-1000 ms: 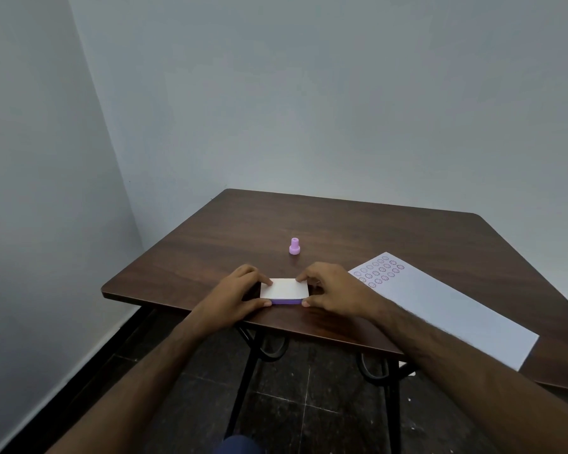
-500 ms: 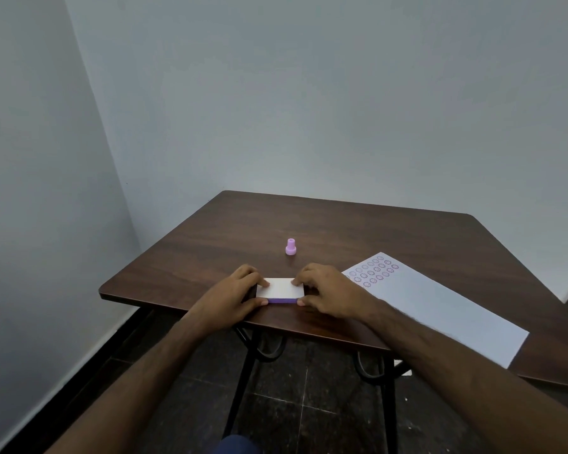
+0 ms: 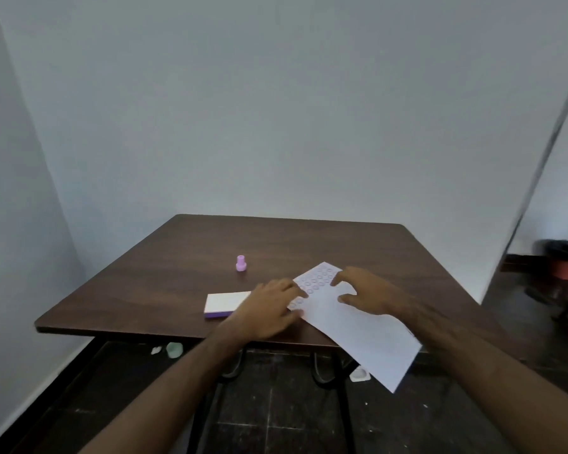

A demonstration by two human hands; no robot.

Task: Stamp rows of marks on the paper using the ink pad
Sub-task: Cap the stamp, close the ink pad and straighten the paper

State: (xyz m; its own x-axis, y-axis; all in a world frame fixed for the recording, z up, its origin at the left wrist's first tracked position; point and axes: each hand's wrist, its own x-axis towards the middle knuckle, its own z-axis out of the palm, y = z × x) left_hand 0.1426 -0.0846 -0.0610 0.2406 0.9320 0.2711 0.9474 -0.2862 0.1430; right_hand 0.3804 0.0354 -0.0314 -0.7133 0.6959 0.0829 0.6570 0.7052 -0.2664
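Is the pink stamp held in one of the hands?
No, the pink stamp stands alone on the table, apart from both hands.

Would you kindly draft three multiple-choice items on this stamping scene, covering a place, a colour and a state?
1. Where does the stamp stand?
A. on the paper
B. on the bare table, beyond the ink pad
C. in a hand

2. What colour is the ink pad's lower edge?
A. purple
B. green
C. red

3. How does the paper lie?
A. rolled up
B. wholly on the table
C. flat, near corner past the table's edge

Answers: 1 B, it stands alone on the wood; 2 A, a purple band shows under the white lid; 3 C, the left hand and right hand rest on it while its corner overhangs.
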